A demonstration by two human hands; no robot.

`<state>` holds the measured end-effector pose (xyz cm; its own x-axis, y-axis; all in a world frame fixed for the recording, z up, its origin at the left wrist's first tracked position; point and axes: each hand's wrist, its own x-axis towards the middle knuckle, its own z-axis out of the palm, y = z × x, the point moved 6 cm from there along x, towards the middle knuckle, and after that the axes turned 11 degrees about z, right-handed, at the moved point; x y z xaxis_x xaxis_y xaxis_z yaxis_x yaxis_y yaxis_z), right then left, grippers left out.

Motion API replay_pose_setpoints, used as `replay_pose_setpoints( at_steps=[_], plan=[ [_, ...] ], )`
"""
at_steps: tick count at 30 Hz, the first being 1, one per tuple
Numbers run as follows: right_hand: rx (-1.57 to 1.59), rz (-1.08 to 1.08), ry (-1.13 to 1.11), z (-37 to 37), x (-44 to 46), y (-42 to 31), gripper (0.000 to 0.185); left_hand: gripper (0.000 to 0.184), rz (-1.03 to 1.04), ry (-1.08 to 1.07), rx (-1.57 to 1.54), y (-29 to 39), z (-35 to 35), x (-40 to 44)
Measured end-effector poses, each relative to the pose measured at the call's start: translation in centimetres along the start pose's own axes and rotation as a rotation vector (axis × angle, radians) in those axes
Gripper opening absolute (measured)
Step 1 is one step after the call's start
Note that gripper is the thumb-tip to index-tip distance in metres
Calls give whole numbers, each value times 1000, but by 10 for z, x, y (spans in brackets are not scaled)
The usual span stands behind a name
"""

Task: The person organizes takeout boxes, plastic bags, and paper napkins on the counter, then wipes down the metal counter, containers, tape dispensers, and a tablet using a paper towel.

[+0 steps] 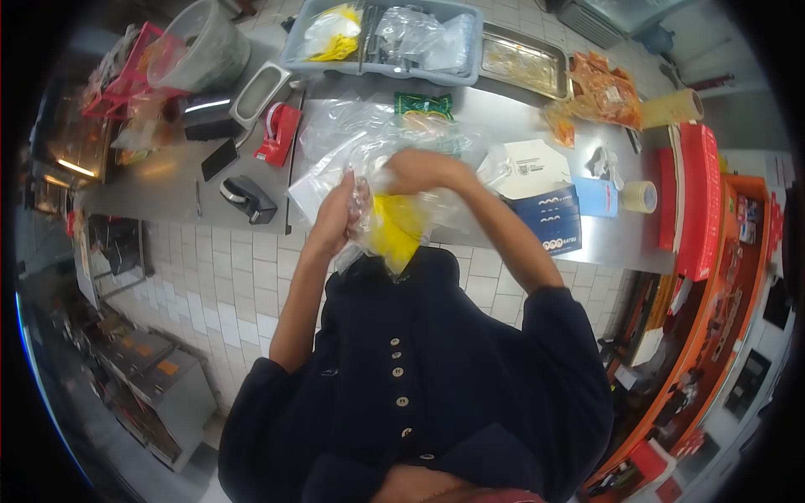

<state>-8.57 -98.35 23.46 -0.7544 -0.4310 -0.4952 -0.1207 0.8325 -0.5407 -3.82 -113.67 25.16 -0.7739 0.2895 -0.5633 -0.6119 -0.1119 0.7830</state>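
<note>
My left hand (pixel 337 211) is closed on a crumpled clear plastic bag (pixel 362 197) in front of my chest, at the near edge of the steel table. A bright yellow piece of plastic (pixel 396 230) hangs at this bag, just right of my left hand; I cannot tell whether it is inside or behind the clear film. My right hand (pixel 419 172) is curled above the yellow piece, against the clear plastic, and blurred by motion. What its fingers pinch is hidden. More clear plastic film (pixel 335 126) and a green packet (pixel 424 107) lie just beyond my hands.
At the back stands a grey-blue tub (pixel 381 71) of bagged items beside a steel tray (pixel 537 63). To the left are a red tape dispenser (pixel 279 134) and a black one (pixel 249 199). Dark blue leaflets (pixel 547 220), a tape roll (pixel 639 197) and red boxes (pixel 696 201) are rightward.
</note>
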Motion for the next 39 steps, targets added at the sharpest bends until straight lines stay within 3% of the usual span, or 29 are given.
replay_pose_setpoints(
  at_steps=[2,3,4,5,6,8,10,12,14,16,17,18,20,21,23,26,31,33,36,39],
  plan=[
    [75,88,243,57,71,46,39,48,-143,-103,-93,-11,15,-28],
    [242,41,443,86,105,85,41,47,-223,-356,-220,-18,31,-49],
    [403,-27,611,114,130,120,42,47,-273,-238,-123,-20,43,-69],
    [473,7,676,130,142,141,43,47,-181,-429,-115,-29,41,-71],
    [518,373,505,91,96,108,56,46,-192,-327,-160,-27,35,-74],
    [430,358,581,85,92,93,63,45,-224,-242,-201,-27,28,-68],
    [350,380,639,89,47,77,71,37,-31,80,-366,-26,0,-53],
    [78,338,427,62,-14,33,75,36,5,68,-407,-16,-5,-49],
    [446,-189,407,44,-68,32,63,36,50,82,-448,-4,-8,-53],
    [702,-45,80,-11,-129,62,49,40,83,94,-423,8,-9,-57],
    [1013,96,203,-15,-143,117,34,40,82,91,-425,9,-11,-56],
    [970,256,458,-17,-154,202,27,40,74,137,-411,8,-19,-57],
    [574,661,1060,-43,-219,320,28,41,40,247,-403,5,-28,-61],
    [513,780,1163,-31,-239,408,40,41,42,248,-411,5,-29,-63],
    [158,1011,1125,-13,-270,518,53,41,36,368,-350,-1,-39,-68],
    [42,1283,953,23,-285,587,56,39,67,395,-337,-10,-47,-74],
    [101,1370,929,41,-266,586,43,34,84,501,-297,-16,-41,-83],
    [102,1162,1023,35,-246,581,36,34,84,526,-302,-17,-38,-83],
    [33,1070,1102,13,-212,546,29,34,87,534,-312,-19,-33,-78],
    [215,936,1098,-4,-174,537,29,34,101,520,-302,-14,-25,-72]
  ],
)
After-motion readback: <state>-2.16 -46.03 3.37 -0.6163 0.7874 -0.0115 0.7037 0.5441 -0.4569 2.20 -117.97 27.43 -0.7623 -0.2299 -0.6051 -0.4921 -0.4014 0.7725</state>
